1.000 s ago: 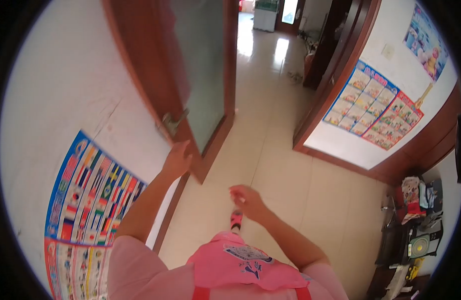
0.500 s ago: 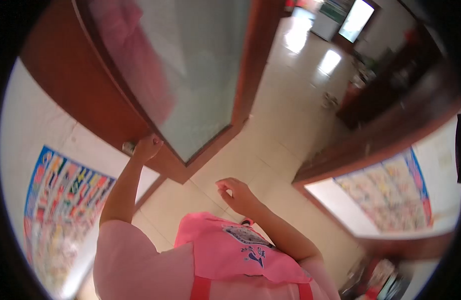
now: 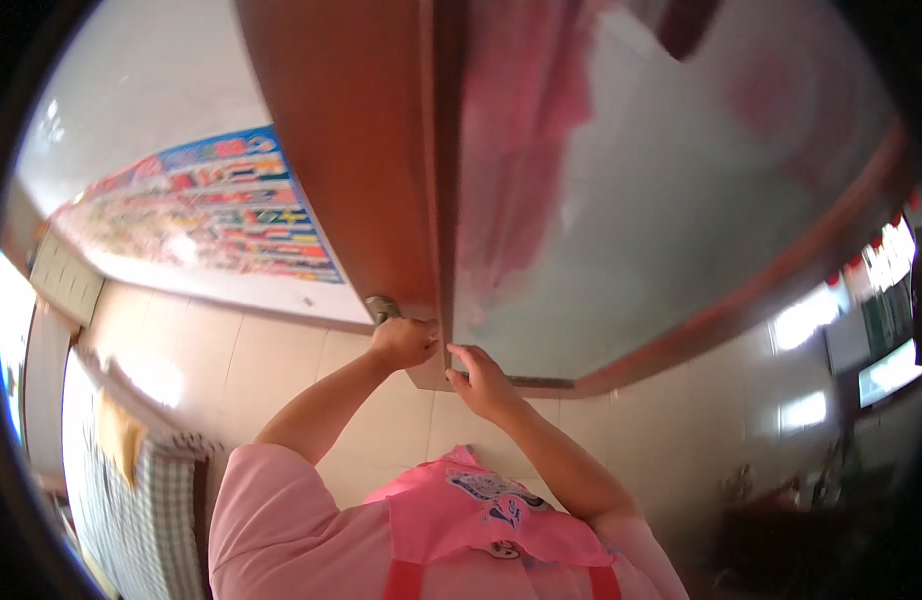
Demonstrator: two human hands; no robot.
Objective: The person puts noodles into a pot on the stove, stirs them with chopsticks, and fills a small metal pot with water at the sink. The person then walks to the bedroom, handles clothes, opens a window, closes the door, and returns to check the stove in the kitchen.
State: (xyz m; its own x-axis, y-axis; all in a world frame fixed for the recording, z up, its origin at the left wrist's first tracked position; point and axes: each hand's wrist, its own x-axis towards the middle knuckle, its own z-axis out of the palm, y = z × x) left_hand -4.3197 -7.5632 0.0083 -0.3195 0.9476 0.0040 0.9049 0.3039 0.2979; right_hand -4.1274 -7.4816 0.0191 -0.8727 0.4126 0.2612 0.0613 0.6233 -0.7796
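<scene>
A brown wooden door [image 3: 351, 130] with a frosted glass pane [image 3: 681, 210] stands in front of me. My left hand [image 3: 406, 343] is closed round the door handle [image 3: 383, 309], of which one metal end shows. Just to the right, my right hand [image 3: 481, 382] is near the lower edge of the glass, thumb and fingers apart, with nothing visible between them. Pink reflections show in the glass. I wear a pink apron [image 3: 481, 500] with a printed patch.
A flag poster [image 3: 241, 205] hangs on the white wall at the left. Below it, at the lower left, is a bed with a checked cover [image 3: 151, 510] and a yellow cloth [image 3: 121, 435]. Tiled floor [image 3: 251, 350] runs beneath the door. Dark furniture [image 3: 811, 540] is at the lower right.
The view has turned left, and the door now fills the middle and right. My left hand has reached the handle and closed on it. My right hand has come close to the door.
</scene>
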